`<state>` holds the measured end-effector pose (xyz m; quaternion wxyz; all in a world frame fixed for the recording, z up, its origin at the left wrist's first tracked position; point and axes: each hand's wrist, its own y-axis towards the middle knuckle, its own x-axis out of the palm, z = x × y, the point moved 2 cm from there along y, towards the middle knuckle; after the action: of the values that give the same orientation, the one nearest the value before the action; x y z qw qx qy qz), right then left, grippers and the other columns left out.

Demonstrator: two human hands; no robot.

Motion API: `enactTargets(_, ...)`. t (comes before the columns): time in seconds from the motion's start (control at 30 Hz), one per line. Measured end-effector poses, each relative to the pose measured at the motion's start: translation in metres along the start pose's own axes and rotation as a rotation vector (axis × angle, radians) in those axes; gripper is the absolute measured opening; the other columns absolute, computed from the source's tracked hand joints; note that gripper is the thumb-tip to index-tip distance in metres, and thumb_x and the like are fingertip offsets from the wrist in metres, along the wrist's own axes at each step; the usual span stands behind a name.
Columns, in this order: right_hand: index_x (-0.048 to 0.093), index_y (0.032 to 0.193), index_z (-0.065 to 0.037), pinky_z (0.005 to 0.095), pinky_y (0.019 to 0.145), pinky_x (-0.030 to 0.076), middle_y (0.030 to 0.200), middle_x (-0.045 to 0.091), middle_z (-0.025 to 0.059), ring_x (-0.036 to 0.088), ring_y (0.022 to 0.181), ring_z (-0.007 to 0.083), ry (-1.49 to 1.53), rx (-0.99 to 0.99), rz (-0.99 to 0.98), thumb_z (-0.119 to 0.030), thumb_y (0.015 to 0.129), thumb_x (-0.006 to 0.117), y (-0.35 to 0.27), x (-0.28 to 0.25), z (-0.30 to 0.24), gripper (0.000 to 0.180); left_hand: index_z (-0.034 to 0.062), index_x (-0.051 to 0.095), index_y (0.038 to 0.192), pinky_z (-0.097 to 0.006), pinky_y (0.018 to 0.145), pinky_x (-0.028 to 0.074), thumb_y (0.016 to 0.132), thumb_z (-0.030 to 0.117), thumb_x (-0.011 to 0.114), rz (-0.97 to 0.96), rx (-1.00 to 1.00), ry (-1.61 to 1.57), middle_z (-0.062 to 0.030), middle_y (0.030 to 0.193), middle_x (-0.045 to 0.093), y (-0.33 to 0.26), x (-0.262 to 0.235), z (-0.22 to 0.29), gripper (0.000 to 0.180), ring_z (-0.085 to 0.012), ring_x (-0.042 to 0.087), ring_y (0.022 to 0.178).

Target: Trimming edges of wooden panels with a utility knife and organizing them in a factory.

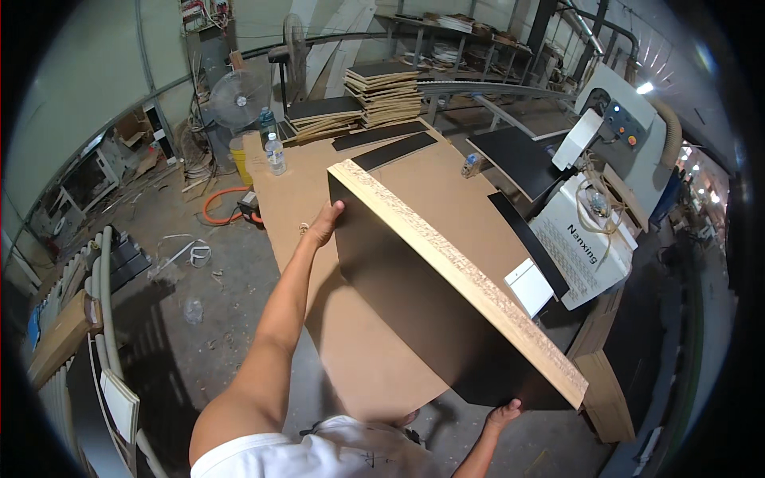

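A large black-faced panel (414, 299) with a pale, rough chipboard edge is tilted up on its side between my hands. My left hand (323, 223) grips its far left end, thumb against the black face and fingers hidden behind. At the near right end, my right hand (504, 413) is closed on the lower edge, with part of its fingers out of sight. Under the panel lies a tabletop covered in brown board (374, 374). Whether the panel's lower edge rests on that surface I cannot tell.
Stacked panels (382, 99), black strips (394, 150) and a water bottle (275, 154) occupy the table's far end. To the right stand a white-and-grey machine (590, 239), a black strip (526, 243) and a white card (529, 287). Left are a fan (239, 99), orange hose (217, 207) and roller rack (103, 303).
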<state>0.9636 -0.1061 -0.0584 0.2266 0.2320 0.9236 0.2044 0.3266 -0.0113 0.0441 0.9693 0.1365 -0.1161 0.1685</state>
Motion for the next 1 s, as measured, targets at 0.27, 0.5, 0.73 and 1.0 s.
enactTargets(0.27, 0.051, 0.122, 0.009, 0.0389, 0.094, 0.05, 0.119, 0.06, 0.0143, 0.061, 0.104, 0.0259, 0.492, 0.02, -0.103, -0.066, 0.086, 0.058, 0.01, 0.014, -0.041, 0.083, -0.0058, 0.051, 0.126, -0.034, 0.083, 0.051, 0.076, 0.072, 0.065, 0.155, 0.222, 0.179, -0.0114, 0.106, 0.063, -0.046, -0.016, 0.025, 0.093, -0.0149, 0.057, 0.096)
enactTargets(0.5, 0.044, 0.124, 0.008, 0.0412, 0.091, 0.049, 0.118, 0.056, 0.0188, 0.058, 0.105, 0.0281, 0.322, 0.585, -0.262, -0.055, 0.086, 0.066, 0.025, 0.035, -0.044, 0.077, -0.0131, 0.059, 0.113, -0.033, 0.072, 0.053, 0.084, 0.048, 0.071, 0.522, -0.378, 0.226, -0.0175, 0.098, 0.068, -0.164, -0.021, 0.089, 0.069, -0.0226, 0.067, 0.082)
enactTargets(0.73, 0.061, 0.112, 0.014, 0.036, 0.09, 0.047, 0.108, 0.065, 0.0249, 0.063, 0.101, 0.0277, 0.111, 0.503, -0.769, -0.051, 0.084, 0.068, 0.031, 0.184, -0.085, 0.071, -0.0143, 0.052, 0.127, -0.036, 0.099, 0.045, 0.082, 0.066, 0.063, 0.762, -0.707, 0.184, -0.0239, 0.125, 0.059, -0.293, -0.133, 0.014, 0.092, -0.0289, 0.059, 0.115)
enactTargets(1.0, 0.068, 0.092, 0.014, 0.0429, 0.089, 0.048, 0.101, 0.065, 0.0352, 0.064, 0.103, 0.0417, -0.417, 0.349, -1.141, -0.076, 0.076, 0.055, 0.009, 0.262, -0.134, 0.092, 0.0002, 0.043, 0.142, -0.039, 0.109, 0.037, 0.081, 0.077, 0.051, 0.756, -0.796, -0.059, -0.0153, 0.143, 0.047, -0.401, -0.19, -0.055, 0.098, -0.0295, 0.048, 0.129)
